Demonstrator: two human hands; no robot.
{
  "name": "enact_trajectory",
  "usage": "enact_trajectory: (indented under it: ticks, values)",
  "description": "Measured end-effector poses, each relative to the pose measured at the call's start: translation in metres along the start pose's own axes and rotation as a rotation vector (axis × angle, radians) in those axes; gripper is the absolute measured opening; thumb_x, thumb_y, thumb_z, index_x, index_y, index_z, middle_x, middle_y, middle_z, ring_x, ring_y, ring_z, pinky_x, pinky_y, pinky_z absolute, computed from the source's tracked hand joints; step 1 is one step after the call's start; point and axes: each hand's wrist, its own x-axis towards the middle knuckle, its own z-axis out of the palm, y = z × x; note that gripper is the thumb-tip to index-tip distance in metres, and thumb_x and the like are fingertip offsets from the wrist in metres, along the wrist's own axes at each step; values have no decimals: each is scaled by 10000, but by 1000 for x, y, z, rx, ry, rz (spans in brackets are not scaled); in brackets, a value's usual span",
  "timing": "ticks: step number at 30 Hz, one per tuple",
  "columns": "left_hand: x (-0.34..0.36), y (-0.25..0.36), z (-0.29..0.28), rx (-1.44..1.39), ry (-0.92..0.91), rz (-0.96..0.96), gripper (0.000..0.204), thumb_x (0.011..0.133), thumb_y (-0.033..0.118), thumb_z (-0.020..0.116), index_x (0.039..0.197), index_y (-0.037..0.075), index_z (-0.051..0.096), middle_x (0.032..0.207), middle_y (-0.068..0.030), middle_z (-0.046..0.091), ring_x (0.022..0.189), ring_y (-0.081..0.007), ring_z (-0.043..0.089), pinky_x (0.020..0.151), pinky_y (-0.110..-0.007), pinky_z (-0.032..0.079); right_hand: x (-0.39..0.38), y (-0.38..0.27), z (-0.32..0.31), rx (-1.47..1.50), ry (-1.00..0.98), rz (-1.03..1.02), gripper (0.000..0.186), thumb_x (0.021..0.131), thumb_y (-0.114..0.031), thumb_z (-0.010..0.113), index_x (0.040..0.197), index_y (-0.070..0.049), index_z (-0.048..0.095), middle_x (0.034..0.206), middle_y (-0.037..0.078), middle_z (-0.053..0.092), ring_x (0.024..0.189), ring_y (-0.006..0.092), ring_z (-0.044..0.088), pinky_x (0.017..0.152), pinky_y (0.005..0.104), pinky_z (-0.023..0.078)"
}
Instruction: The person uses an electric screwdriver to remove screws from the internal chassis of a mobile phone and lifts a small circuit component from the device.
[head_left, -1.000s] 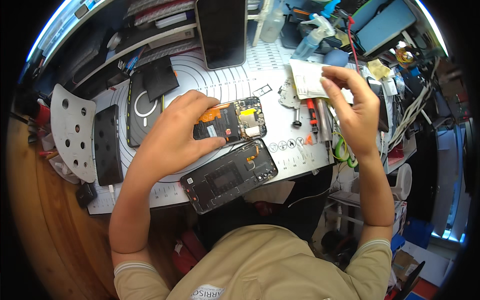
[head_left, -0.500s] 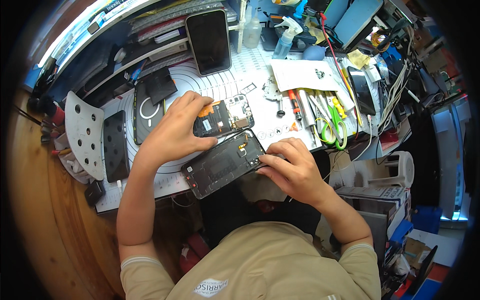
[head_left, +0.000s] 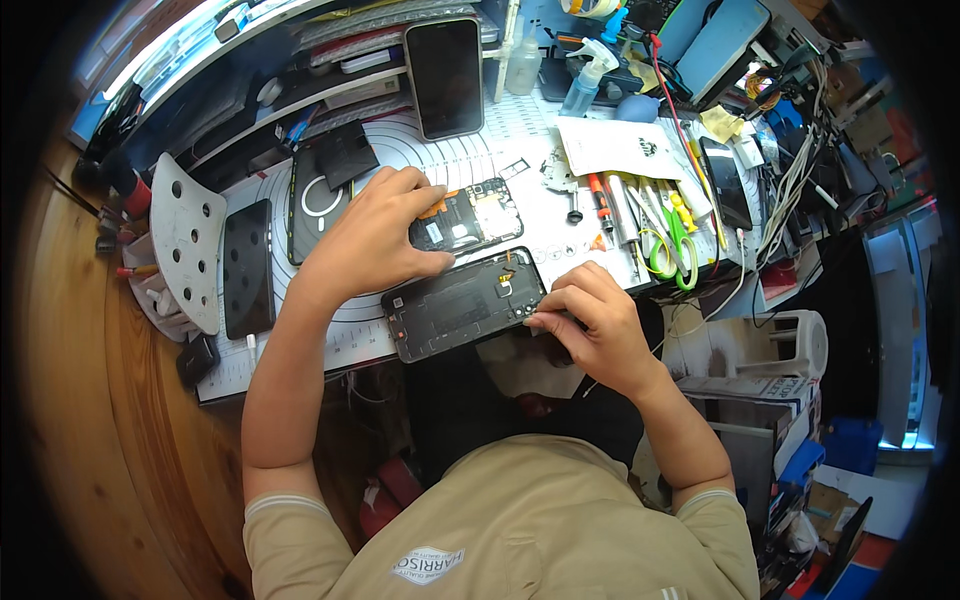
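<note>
My left hand (head_left: 375, 235) grips the long sides of an opened phone (head_left: 475, 210), whose orange flex, black battery and circuit board show. Just below it lies the dark detached back housing (head_left: 450, 305), inner face up, with a small yellow flex near its right end. My right hand (head_left: 595, 330) has thumb and fingers closed on that housing's lower right corner. A small SIM tray (head_left: 515, 167) rests above the opened phone on the white patterned mat (head_left: 280, 365).
Upright phone (head_left: 443, 75) at back; dark phone (head_left: 248, 270) and perforated plate (head_left: 185, 235) at left. Right: white packet (head_left: 620, 145), screwdrivers (head_left: 603, 210), green scissors (head_left: 683, 255), spray bottle (head_left: 585, 80), cables. Shelves stand behind; a white stool (head_left: 800, 340) is below right.
My right hand has come down from beside the white packet to the back housing's corner and closed on it. The housing sits slightly higher in view. My left hand stays on the opened phone.
</note>
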Motion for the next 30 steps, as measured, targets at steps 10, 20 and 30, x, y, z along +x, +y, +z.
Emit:
enact_trajectory:
  ticks: [10,20,30]
  values:
    - [-3,-11,-3,-45,-17,113,579,761,263,859,1245,-1,683,1073,-110,622,1030,-289,582,940,-382,477,4,-3,0,5,1,16,142,826,-91,794,876,-32,674,884,91,633,842,300,582,756,397,467]
    - [2,-10,-3,-56,-3,76,452,831,223,816,1197,-15,701,1031,-128,649,994,-304,612,906,-390,489,95,53,-8,-812,-52,-114,85,789,-43,653,871,-19,651,888,124,702,875,296,648,806,398,532]
    - [7,-2,10,-167,284,216,299,856,73,747,1145,2,726,1026,-134,727,1009,-296,660,905,-378,513,98,61,-29,-753,5,-287,106,789,-123,678,833,-41,627,823,105,688,861,285,648,761,408,531]
